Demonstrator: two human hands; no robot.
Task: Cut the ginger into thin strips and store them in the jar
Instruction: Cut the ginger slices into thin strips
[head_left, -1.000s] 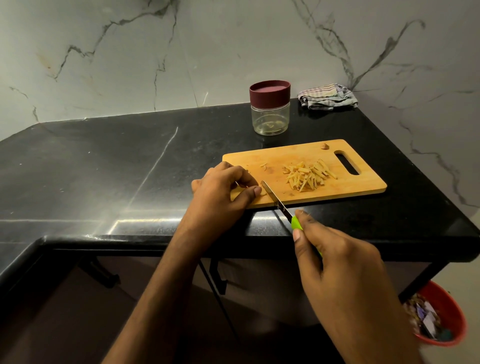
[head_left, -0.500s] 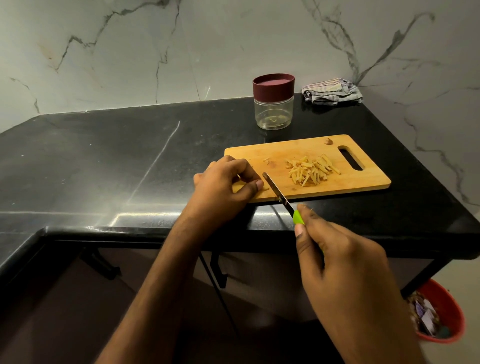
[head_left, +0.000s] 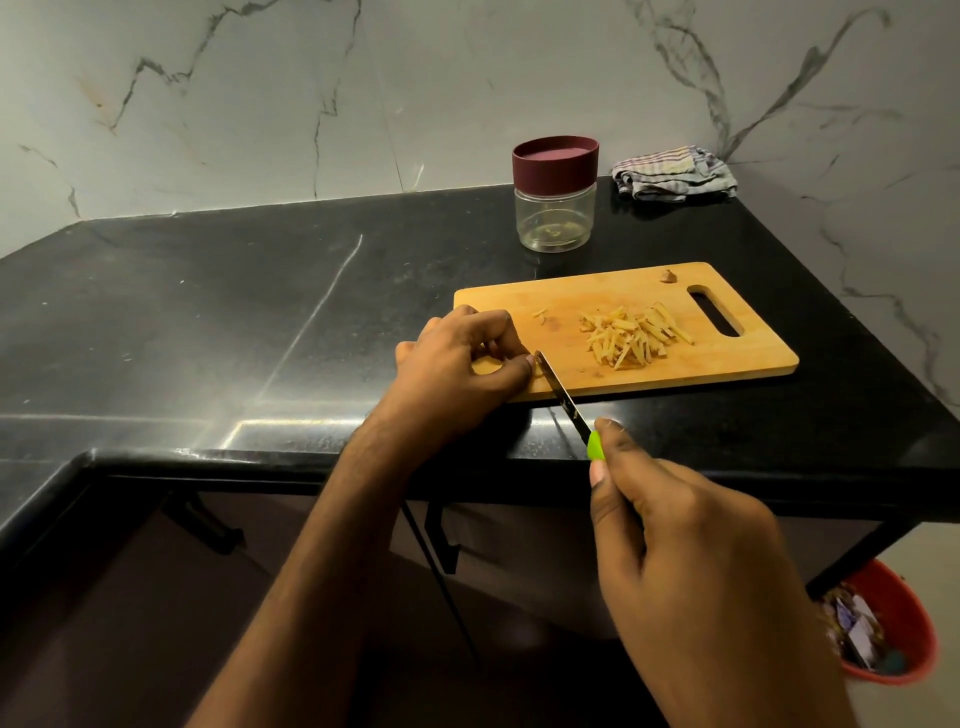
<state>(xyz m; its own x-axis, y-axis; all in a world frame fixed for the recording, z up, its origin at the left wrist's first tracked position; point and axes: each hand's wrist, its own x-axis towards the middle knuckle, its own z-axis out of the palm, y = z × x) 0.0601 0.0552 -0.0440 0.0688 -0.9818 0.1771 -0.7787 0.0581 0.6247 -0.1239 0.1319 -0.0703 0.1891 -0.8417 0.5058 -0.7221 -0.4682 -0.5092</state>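
Left hand (head_left: 462, 364) curled, pinching a ginger piece, mostly hidden, at cutting board's (head_left: 737, 364) near-left corner; right hand (head_left: 691, 561) grips knife (head_left: 563, 399), blade tip touching left fingertips; slip risks a nick; cut strips (head_left: 631, 335) piled mid-board; jar (head_left: 555, 195) lidded behind on tabletop (head_left: 208, 322).

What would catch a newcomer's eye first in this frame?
The pale pile of ginger strips in the middle of the wooden cutting board stands out against the black counter. At the board's near left corner the left hand pinches something small beside the green-handled knife, gripped by the right hand. Behind stands the maroon-lidded jar.
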